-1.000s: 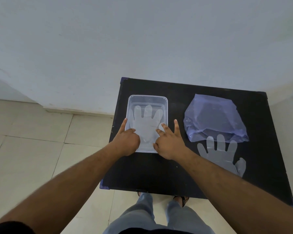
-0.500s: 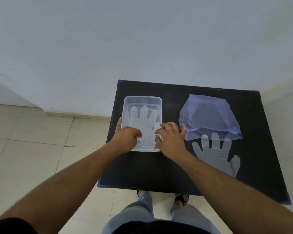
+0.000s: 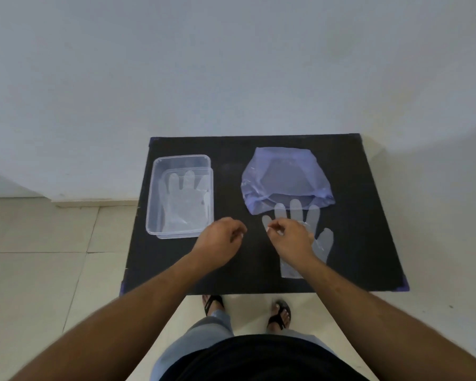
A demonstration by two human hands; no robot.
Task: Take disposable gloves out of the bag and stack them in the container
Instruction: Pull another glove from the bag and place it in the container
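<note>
A clear plastic container stands on the left of the black table, and a transparent glove lies flat inside it. To its right lies a purple bag, its mouth facing me. A second transparent glove lies flat on the table, fingertips tucked at the bag's mouth. My right hand rests over this glove's left side, fingers curled and pinched; whether it grips the glove is unclear. My left hand hovers between container and loose glove, fingers loosely curled, holding nothing.
The table stands against a white wall, with tiled floor to the left and in front. My feet in sandals are just below the table's near edge. Bare black table surface lies around the bag and container.
Both hands have left the container and moved right. The right hand now lies on the loose glove by the bag. The glove in the container stays flat.
</note>
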